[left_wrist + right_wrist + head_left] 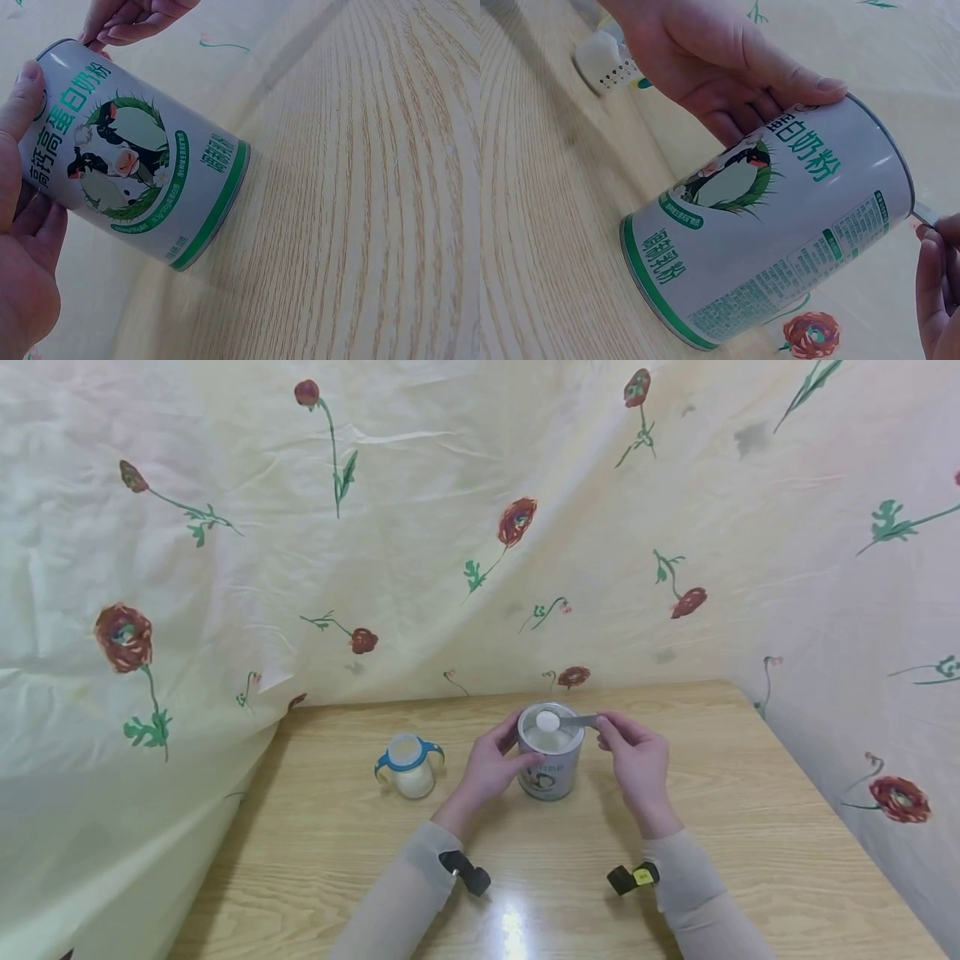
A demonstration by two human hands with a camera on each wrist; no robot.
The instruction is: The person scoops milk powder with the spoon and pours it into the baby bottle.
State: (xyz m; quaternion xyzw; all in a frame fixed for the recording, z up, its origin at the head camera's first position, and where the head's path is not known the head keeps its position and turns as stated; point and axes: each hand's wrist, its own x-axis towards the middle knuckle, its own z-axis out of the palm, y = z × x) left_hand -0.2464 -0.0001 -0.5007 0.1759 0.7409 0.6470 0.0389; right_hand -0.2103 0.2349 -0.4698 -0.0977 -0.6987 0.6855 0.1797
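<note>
A milk powder can with a cow picture and green bottom band stands open-topped on the table. My left hand grips its left side, thumb across the front and fingers behind. Over the can's mouth, my right hand pinches the handle of a scoop, whose bowl is heaped with white powder. In the left wrist view the can fills the middle, and the scoop is mostly hidden. From the right wrist, only the handle's end shows beside the fingers. More powder lies inside the can.
Left of the can stands a baby bottle with a blue two-handled collar and whitish contents. The wooden table meets a flower-patterned cloth behind and at both sides. A small camera is strapped to each wrist.
</note>
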